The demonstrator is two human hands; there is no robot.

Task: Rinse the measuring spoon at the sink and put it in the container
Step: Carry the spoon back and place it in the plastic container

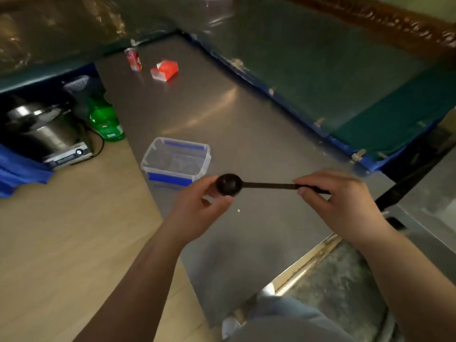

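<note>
My left hand [197, 206] cups the measuring spoon [246, 185] bowl; my right hand [338, 203] pinches its handle; the container [176, 161] sits just beyond my left hand.

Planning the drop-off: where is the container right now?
Head view, left of centre: the clear container sits on the steel counter, just beyond the bowl of the measuring spoon in the left hand.

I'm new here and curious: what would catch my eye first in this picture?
A black measuring spoon held between both hands: the left hand grips its bowl, the right hand pinches the handle. Just beyond it a clear container with blue clips sits open on the steel counter.
</note>
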